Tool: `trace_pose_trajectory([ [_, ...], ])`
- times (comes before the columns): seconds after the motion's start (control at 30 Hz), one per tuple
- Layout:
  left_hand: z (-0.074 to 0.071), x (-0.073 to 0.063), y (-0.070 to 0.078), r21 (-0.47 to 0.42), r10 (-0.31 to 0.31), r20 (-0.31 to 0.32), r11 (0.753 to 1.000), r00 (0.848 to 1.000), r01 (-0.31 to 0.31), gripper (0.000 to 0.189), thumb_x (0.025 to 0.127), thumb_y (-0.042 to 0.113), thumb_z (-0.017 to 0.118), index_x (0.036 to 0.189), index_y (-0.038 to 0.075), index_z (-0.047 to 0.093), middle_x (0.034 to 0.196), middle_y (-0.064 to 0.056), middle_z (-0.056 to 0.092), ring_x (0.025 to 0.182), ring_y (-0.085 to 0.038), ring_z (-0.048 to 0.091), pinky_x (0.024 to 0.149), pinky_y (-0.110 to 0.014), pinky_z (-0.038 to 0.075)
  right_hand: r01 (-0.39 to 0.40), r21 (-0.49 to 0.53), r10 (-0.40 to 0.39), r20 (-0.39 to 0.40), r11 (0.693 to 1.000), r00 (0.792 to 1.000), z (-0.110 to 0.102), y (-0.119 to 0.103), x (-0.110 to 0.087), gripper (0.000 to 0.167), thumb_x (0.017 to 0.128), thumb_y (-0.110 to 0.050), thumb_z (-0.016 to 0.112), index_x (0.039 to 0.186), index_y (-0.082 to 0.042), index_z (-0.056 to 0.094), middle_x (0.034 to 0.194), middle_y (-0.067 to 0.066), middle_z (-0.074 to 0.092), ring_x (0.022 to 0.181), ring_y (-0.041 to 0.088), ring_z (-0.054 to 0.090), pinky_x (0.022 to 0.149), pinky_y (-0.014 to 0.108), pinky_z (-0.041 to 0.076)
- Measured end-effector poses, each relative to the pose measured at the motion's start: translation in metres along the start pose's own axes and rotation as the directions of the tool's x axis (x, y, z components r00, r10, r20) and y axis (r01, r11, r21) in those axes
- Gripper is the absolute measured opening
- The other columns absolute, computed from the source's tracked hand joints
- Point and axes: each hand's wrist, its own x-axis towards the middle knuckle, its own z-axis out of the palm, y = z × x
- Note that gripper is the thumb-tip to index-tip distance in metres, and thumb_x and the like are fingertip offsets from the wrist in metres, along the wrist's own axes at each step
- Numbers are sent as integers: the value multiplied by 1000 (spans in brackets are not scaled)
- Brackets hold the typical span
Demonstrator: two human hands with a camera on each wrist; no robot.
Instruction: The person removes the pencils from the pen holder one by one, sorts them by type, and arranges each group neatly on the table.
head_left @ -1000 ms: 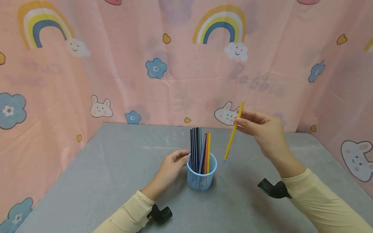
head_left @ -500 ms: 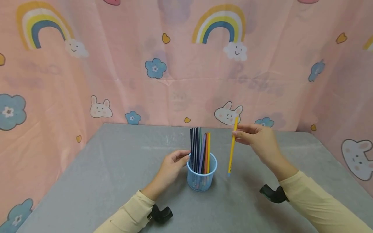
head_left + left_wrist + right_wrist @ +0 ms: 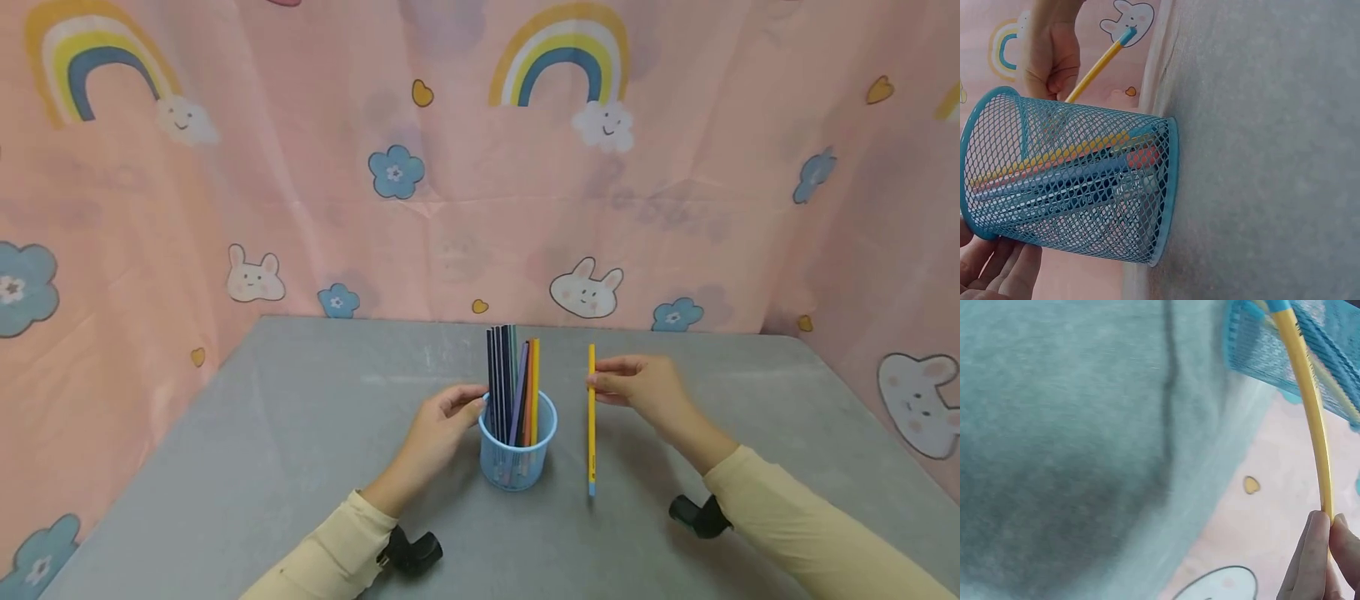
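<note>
A light-blue mesh pencil cup (image 3: 517, 467) stands on the grey table, holding several dark, purple, orange and yellow pencils (image 3: 536, 392). My left hand (image 3: 442, 433) grips the cup at its left side near the rim; in the left wrist view, fingers (image 3: 1019, 272) lie against the mesh. To the right of the cup, my right hand (image 3: 652, 392) pinches a yellow pencil (image 3: 592, 425) between thumb and fingers, near its upper end. This pencil is upright, its blue end lowest and close over the tabletop. The right wrist view shows the same pencil (image 3: 1307, 394) overlapping the mesh cup.
The grey table (image 3: 315, 500) reaches back to a pink curtain (image 3: 315, 167) printed with rainbows, rabbits and flowers. Black wrist-worn pieces stick out under the left sleeve (image 3: 330, 550) and the right sleeve (image 3: 810, 525).
The right hand has come down with the yellow pencil, which has swung from tilted to upright and dropped beside the cup. The left hand has stayed on the cup.
</note>
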Motion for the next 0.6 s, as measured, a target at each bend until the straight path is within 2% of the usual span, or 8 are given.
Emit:
trace_pose_trajectory([
  [0.23,1,1,1,-5,-9,-3,1000,1000,9,31,101,13,56,126,-3,63,129,-19,65,120,-30,62,102,-41,53,-72,-52,74,28,996,997,8,10,8,40,92,-17,72,121,8,65,105,17,75,81,9,71,81,33,62],
  [0.43,0,-1,0,2,-4,8,1000,1000,4,31,101,13,56,126,-4,62,130,-20,65,120,-30,62,101,-40,54,-133,-33,134,49,991,990,13,17,12,38,90,-14,73,120,9,65,101,15,75,79,10,72,77,31,62],
  [0.6,1,0,0,-7,-10,8,1000,1000,10,31,101,14,56,127,-3,63,130,-19,65,121,-29,62,103,-41,53,-150,-9,151,64,989,987,19,23,17,35,91,-11,72,118,10,66,99,15,76,77,11,72,72,27,62],
])
